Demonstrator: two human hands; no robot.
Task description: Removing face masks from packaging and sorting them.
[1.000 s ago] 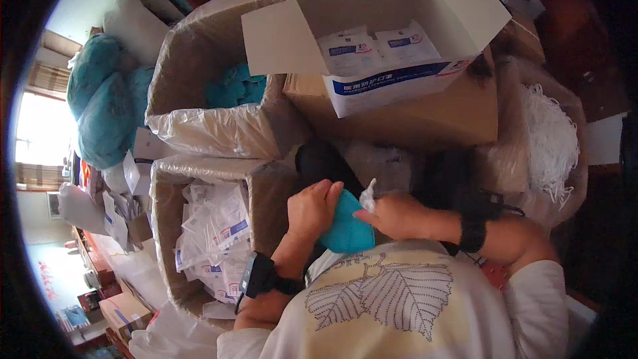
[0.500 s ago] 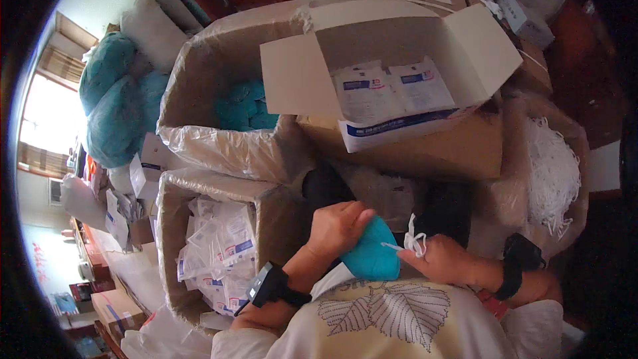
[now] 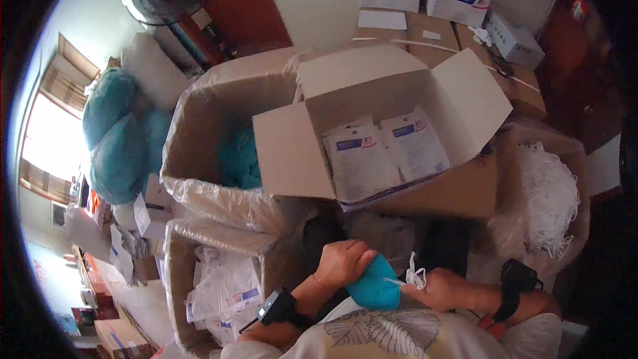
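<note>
A large lined carton, draped in clear plastic, was seen at the upper left, with teal fabric lying inside it. Just right of it an open box was set on a closed brown box, its flaps spread wide and two flat white packets lying side by side within. A second lined carton at the lower left was filled with more white packets. At the right, a clear bag was heaped with white loops. Teal bundles were piled far left, near the window.

Low in the middle, close to the chest, a teal cloth was held between both hands. The left hand was laid over the cloth's upper left side, fingers curled onto it in a grasp. The right hand was closed at the cloth's right edge, where a white loop was pinched in its fingers and stood up just above the cloth. A black band was worn on the left wrist, and another black band on the right forearm.
</note>
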